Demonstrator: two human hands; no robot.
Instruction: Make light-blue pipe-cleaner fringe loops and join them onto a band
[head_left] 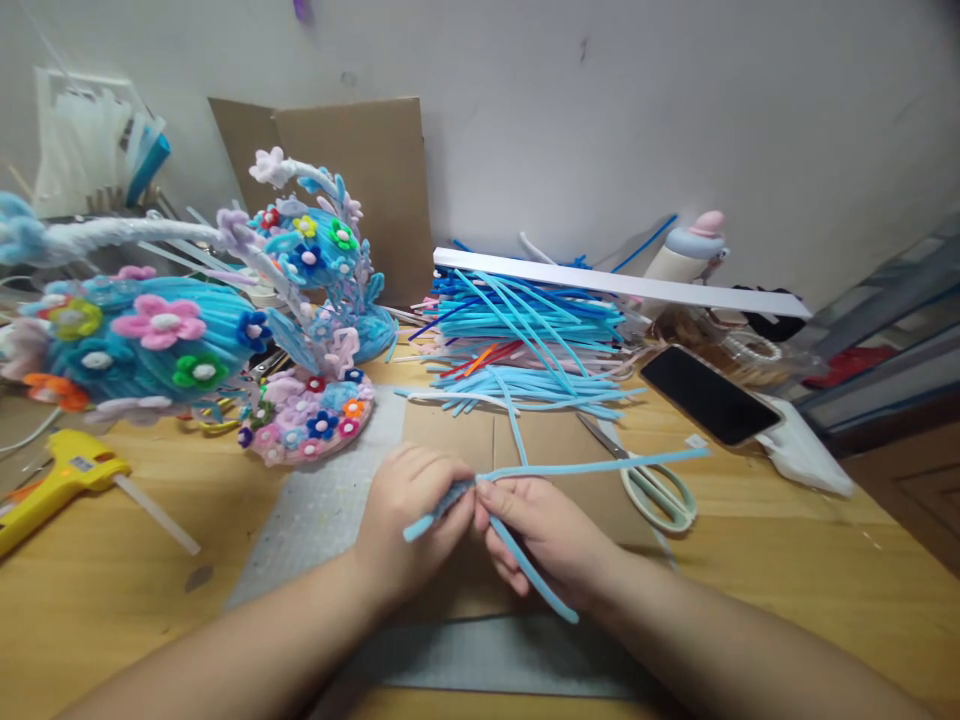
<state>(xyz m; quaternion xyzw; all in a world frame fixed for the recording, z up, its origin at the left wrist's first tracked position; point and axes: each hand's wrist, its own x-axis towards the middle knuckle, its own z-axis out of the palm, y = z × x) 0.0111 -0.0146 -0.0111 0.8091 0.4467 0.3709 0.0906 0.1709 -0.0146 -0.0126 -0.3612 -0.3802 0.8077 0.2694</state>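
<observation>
Both hands meet over a cardboard sheet, working on light-blue pipe cleaners. My left hand is closed around a twisted blue section, with a short end poking out on its left. The thumb and fingers of my right hand pinch the pipe cleaners where two long ends split. One end runs right, almost level; the other slants down over my right hand. Just behind, a pile of light-blue pipe cleaners lies on the table, and one strand reaches toward my hands. The exact join between my fingertips is hidden.
To the left stand lamp-like pipe-cleaner decorations with flowers on a flowered base. A yellow glue gun lies at far left. Scissors, a phone and a bottle are on the right. Darker pipe cleaners are stacked behind.
</observation>
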